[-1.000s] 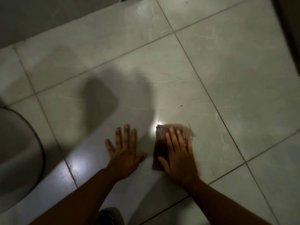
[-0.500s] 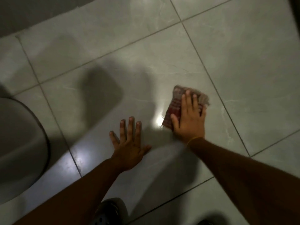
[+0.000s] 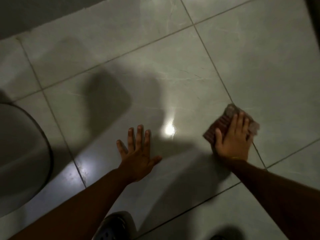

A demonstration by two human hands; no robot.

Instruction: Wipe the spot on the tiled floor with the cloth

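Note:
A folded reddish-brown checked cloth (image 3: pixel 220 121) lies flat on the glossy pale grey tiled floor (image 3: pixel 173 58), over a grout line at the right. My right hand (image 3: pixel 232 137) presses down on it with fingers spread flat, covering its near half. My left hand (image 3: pixel 137 153) rests palm down on the same large tile to the left, fingers apart, holding nothing. A bright light reflection (image 3: pixel 169 130) shines on the tile between the hands. I cannot make out a distinct spot on the floor; faint thin marks (image 3: pixel 197 76) show further away.
A large round grey object (image 3: pixel 20 153) sits on the floor at the left edge. A dark perforated shoe (image 3: pixel 114 226) shows at the bottom between my arms. Dark wall bases run along the top left (image 3: pixel 43 13) and the right edge (image 3: pixel 314 14).
My right hand slid the cloth first away from me, then to the right, now onto the grout line. My left hand stayed planted on the tile.

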